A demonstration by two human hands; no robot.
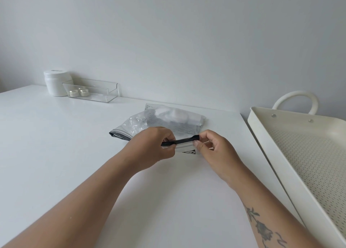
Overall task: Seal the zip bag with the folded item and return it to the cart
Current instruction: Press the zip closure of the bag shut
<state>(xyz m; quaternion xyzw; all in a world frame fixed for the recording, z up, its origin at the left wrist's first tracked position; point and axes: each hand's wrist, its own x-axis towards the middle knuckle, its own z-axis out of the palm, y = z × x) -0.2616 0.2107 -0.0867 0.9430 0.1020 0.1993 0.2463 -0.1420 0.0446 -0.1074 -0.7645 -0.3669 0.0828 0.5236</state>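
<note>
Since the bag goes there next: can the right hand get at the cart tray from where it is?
Probably yes. The cart tray lies open just right of the right hand, with bare table between. But that hand's grip is on the zip bag strip, shared with the left hand.

A zip bag (164,122) lies on the table (56,154), a little right of the middle and near the back edge. The folded item (174,114) is inside the bag. The left hand (155,148) and the right hand (215,148) are at the near end of the bag, side by side, and the zip strip (182,141) runs between them. At the back left of the table, against the wall (168,32), stands a jar (56,83). Just right of the jar, touching it or almost, is a tray (93,90) with two small pots (78,92) in its left end. The cart (299,154) stands to the right of the table, just beside its edge, with its handle (295,100) at the far end.
</note>
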